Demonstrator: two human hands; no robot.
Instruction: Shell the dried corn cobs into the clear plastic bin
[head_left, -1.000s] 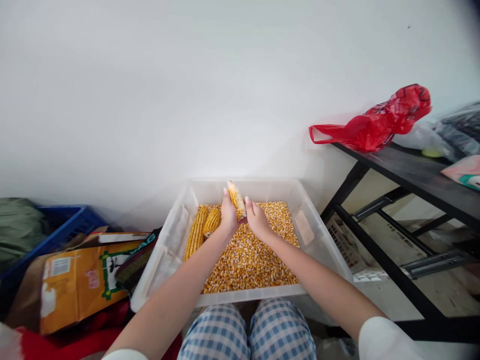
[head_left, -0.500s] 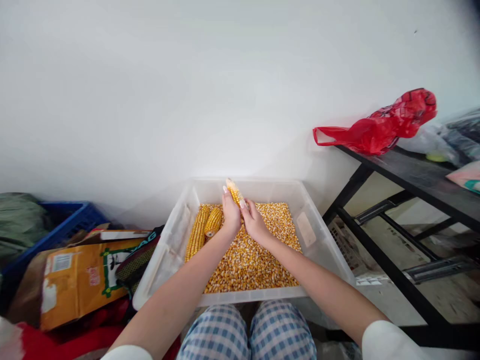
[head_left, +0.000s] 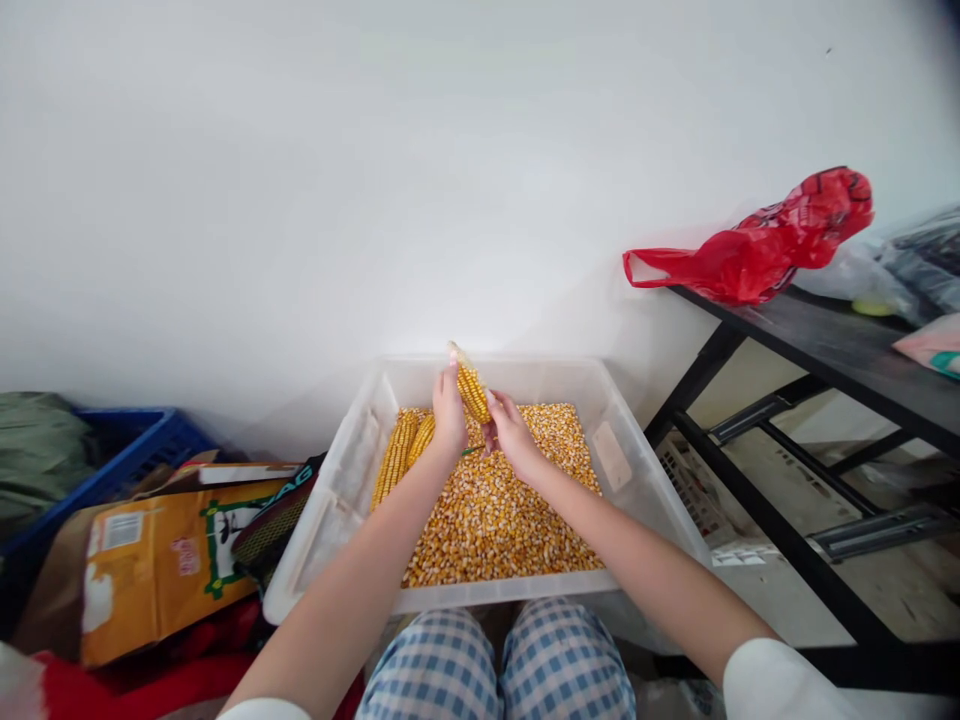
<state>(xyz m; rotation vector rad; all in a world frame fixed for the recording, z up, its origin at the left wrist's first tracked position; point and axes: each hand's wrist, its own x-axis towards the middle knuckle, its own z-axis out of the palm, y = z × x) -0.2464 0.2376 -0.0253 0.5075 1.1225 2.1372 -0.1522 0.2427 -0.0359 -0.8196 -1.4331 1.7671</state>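
Observation:
Between my two hands an ear of corn [head_left: 472, 392] is held tilted above the tub, its pale, partly bare tip pointing up and away. My left hand [head_left: 450, 412] wraps round its left side near the tip. Against its lower right side my right hand [head_left: 513, 432] is closed, with the thumb on the kernels. Loose corn kernels [head_left: 510, 520] cover the bottom of the translucent plastic tub [head_left: 660, 530]. At the tub's left, two more ears of corn [head_left: 392, 462] lie on the kernels, one partly hidden by my left hand.
A black shelf frame [head_left: 780, 520] stands on the right with a red plastic bag [head_left: 757, 250] on top. To the left are a yellow cardboard box [head_left: 161, 560], a mesh bag [head_left: 274, 520] and a blue crate [head_left: 161, 435]. A white wall [head_left: 450, 180] rises behind the tub.
My hands have drawn slightly apart, and the ear sits a little higher with more of its kernelled side showing. My left hand has shifted left, now covering more of one lying ear.

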